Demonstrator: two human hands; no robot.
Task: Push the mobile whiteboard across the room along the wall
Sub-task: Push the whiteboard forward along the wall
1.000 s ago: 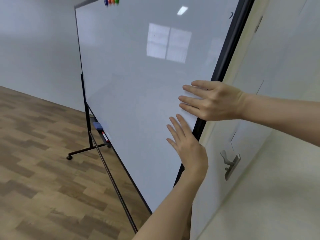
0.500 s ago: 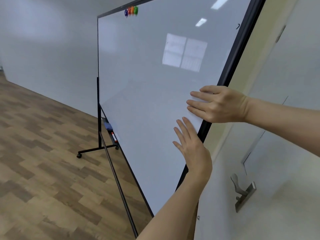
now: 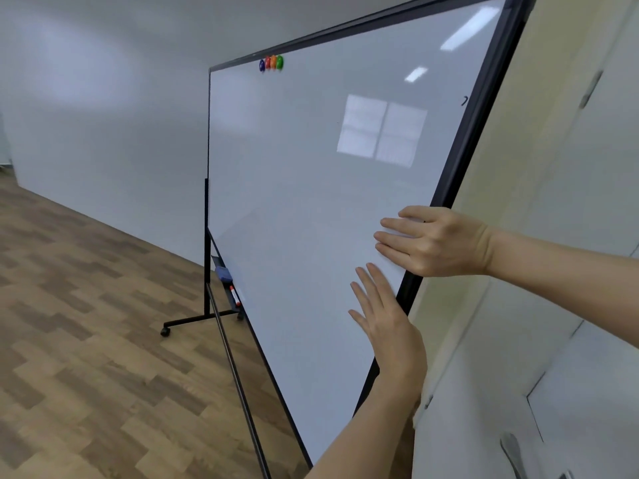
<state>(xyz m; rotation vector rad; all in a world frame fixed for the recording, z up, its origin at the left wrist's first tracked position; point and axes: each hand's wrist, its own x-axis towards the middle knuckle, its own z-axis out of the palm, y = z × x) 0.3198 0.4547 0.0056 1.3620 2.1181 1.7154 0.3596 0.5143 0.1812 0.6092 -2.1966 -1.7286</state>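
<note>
The mobile whiteboard (image 3: 311, 209) has a white face in a black frame and stands on a black wheeled stand. It runs away from me along the wall on the right. My left hand (image 3: 387, 326) lies flat with spread fingers near the board's near edge, low down. My right hand (image 3: 435, 242) rests flat over the same edge just above it, fingers pointing left across the face. Neither hand grips anything.
Several coloured magnets (image 3: 271, 63) stick near the top edge. An eraser (image 3: 224, 274) and a red marker (image 3: 235, 294) lie in the tray. A caster (image 3: 166, 331) sits on the wood floor. A door with a metal handle (image 3: 511, 451) is close on my right.
The view has swung so the board sits farther right and higher in frame, and the door handle has dropped to the bottom edge. Both hands stay flat at the board's near edge.
</note>
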